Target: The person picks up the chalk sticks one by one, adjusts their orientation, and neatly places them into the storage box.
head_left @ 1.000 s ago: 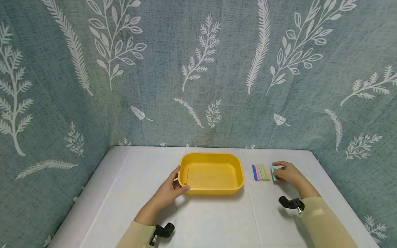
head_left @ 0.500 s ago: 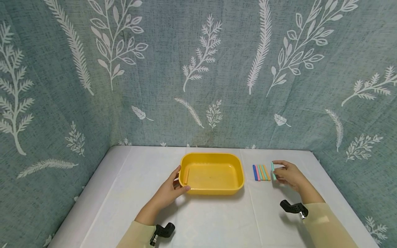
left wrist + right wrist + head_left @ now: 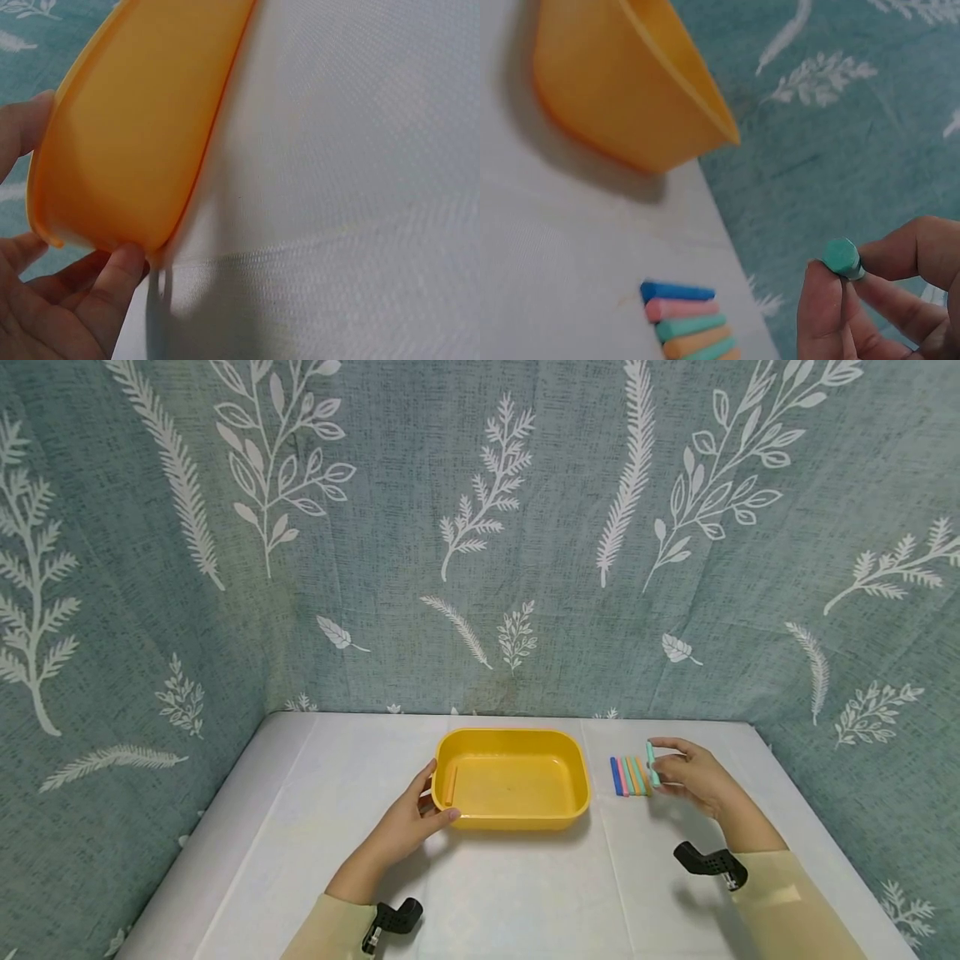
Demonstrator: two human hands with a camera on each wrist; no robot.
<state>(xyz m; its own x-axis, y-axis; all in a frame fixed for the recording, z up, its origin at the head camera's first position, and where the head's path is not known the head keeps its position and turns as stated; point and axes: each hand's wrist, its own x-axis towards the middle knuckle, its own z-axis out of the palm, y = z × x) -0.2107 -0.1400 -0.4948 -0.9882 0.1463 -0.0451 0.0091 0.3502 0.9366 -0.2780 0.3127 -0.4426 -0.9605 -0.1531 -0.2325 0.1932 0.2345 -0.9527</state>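
My left hand (image 3: 405, 828) grips the left end of a yellow plastic tray (image 3: 517, 787), its thumb at the near corner. In the left wrist view, the fingertips (image 3: 126, 262) press against the tray's wall. Inside the tray, by the left wall, lies one orange chalk stick (image 3: 450, 786). My right hand (image 3: 697, 783) pinches a mint-green chalk stick (image 3: 842, 258) between thumb and fingers. It is held up just right of a row of chalk sticks, blue (image 3: 616, 777), pink (image 3: 682, 308), green and orange, lying side by side on the table.
A white cloth (image 3: 525, 893) covers the table. Patterned blue-green fabric (image 3: 480, 635) hangs behind and at both sides. Between the tray and the chalk row runs a strip of white tabletop. Each wrist wears a black camera mount (image 3: 711, 865).
My right hand has lifted the mint-green chalk stick off the table and carried it slightly up and left, towards the row. The left hand and the tray have stayed in place.
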